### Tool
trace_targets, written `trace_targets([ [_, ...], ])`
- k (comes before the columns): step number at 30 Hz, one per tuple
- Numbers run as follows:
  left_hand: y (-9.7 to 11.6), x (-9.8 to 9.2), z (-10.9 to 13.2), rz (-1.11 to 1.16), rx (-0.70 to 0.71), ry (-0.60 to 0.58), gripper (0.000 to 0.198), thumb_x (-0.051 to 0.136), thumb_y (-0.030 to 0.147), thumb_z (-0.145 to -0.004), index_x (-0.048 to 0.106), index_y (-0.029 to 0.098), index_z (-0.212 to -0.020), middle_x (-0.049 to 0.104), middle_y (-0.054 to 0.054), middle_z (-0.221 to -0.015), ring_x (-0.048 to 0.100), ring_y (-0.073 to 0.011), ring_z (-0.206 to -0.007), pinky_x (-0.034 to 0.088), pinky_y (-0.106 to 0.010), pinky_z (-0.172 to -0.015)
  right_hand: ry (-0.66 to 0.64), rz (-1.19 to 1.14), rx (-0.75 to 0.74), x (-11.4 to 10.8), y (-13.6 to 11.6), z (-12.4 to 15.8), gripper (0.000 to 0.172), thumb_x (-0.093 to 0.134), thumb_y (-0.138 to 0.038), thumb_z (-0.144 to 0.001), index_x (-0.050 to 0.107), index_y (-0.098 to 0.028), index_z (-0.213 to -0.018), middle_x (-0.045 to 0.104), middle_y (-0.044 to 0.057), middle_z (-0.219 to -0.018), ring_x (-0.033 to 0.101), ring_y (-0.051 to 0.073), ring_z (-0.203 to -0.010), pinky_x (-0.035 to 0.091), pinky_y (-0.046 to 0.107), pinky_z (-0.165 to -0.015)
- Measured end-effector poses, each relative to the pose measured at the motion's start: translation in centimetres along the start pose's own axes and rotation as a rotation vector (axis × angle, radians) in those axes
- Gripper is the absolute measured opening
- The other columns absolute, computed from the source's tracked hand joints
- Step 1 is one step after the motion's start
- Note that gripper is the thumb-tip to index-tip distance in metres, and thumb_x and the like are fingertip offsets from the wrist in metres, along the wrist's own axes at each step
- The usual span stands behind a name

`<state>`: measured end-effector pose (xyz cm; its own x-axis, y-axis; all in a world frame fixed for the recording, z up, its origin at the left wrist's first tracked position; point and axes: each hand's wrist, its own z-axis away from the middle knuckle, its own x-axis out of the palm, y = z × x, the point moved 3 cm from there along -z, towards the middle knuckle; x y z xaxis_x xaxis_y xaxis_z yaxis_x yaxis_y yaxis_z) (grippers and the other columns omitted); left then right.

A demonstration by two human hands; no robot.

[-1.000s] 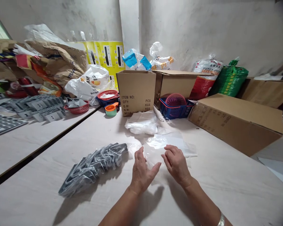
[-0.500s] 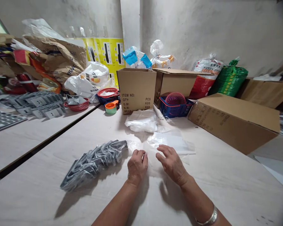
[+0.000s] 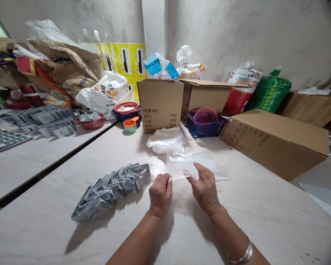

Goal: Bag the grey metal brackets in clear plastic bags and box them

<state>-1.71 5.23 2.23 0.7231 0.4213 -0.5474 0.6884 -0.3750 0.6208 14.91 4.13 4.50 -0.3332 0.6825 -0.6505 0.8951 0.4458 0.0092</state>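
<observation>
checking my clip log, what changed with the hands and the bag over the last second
The left hand, flat on the bags a second ago, curled shut and now pinches the near edge of a clear plastic bag. The right hand took the same edge, now lifted off the table. The grey packet pile and cardboard boxes stayed put.

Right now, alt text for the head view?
The left hand and right hand pinch the near edge of a clear plastic bag over a pale table. Grey packets lie heaped to their left; cardboard boxes and a blue basket stand behind.
</observation>
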Motion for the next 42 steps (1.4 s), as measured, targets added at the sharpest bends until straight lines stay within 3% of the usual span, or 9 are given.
trace_targets([
  [4,-0.2,0.5,0.0,-0.066,-0.017,-0.043,0.020,0.041,0.024,-0.085,0.061,0.021,-0.087,0.062,-0.007,-0.080,0.058,-0.0190,-0.075,0.043,-0.028,-0.071,0.002,-0.004,-0.013,-0.1,0.0,-0.1,0.034,0.045,-0.010,-0.085,0.058,-0.028,-0.111,0.043,0.013,-0.126,0.042,0.028,-0.116,0.036,0.049,-0.091],
  [8,-0.8,1.1,0.2,-0.115,-0.036,-0.089,0.020,0.041,0.021,-0.085,0.061,0.020,-0.085,0.064,-0.008,-0.083,0.060,-0.0204,-0.079,0.043,-0.029,-0.073,-0.062,-0.017,-0.042,0.6,0.0,0.3,0.026,0.045,-0.011,-0.084,0.062,-0.025,-0.099,0.048,0.013,-0.115,0.047,0.026,-0.105,0.037,0.048,-0.087],
  [19,-1.5,1.2,0.1,-0.092,-0.065,-0.042,0.019,0.043,0.019,-0.082,0.062,0.019,-0.085,0.065,-0.011,-0.083,0.061,-0.0236,-0.077,0.043,-0.033,-0.071,-0.103,-0.108,-0.120,0.7,-0.1,0.2,0.025,0.043,-0.009,-0.083,0.063,-0.023,-0.090,0.046,0.012,-0.115,0.045,0.023,-0.102,0.037,0.043,-0.086],
  [25,-1.6,1.4,0.1,-0.178,-0.042,-0.032,0.019,0.041,0.019,-0.083,0.061,0.017,-0.085,0.066,-0.010,-0.083,0.062,-0.0214,-0.076,0.045,-0.031,-0.070,-0.119,0.043,-0.044,1.0,0.3,0.4,0.026,0.041,-0.011,-0.085,0.063,-0.022,-0.093,0.048,0.010,-0.096,0.047,0.019,-0.081,0.035,0.031,-0.067],
  [30,-1.5,1.6,0.4,-0.251,0.022,-0.009,0.017,0.043,0.018,-0.083,0.059,0.016,-0.085,0.066,-0.007,-0.080,0.062,-0.0183,-0.072,0.046,-0.028,-0.067,-0.261,0.102,0.017,1.5,0.5,0.9,0.035,0.042,-0.009,-0.082,0.058,-0.026,-0.108,0.045,0.004,-0.085,0.035,0.011,-0.055,0.026,0.023,-0.053],
  [35,-1.6,1.7,0.4,-0.298,0.056,-0.010,0.016,0.044,0.017,-0.082,0.059,0.016,-0.086,0.066,-0.005,-0.079,0.063,-0.0172,-0.070,0.047,-0.027,-0.065,-0.351,0.017,0.070,2.3,0.6,1.3,0.028,0.045,-0.013,-0.082,0.060,-0.026,-0.102,0.042,0.002,-0.085,0.034,0.009,-0.052,0.024,0.021,-0.050],
  [42,-1.5,1.6,0.4,-0.331,0.016,-0.076,0.017,0.043,0.016,-0.081,0.060,0.017,-0.085,0.066,-0.004,-0.080,0.063,-0.0179,-0.070,0.047,-0.028,-0.065,-0.389,0.066,0.113,2.9,1.1,1.5,0.058,0.044,-0.002,-0.072,0.049,-0.027,-0.124,0.044,0.003,-0.086,0.040,0.009,-0.053,0.025,0.022,-0.048],
])
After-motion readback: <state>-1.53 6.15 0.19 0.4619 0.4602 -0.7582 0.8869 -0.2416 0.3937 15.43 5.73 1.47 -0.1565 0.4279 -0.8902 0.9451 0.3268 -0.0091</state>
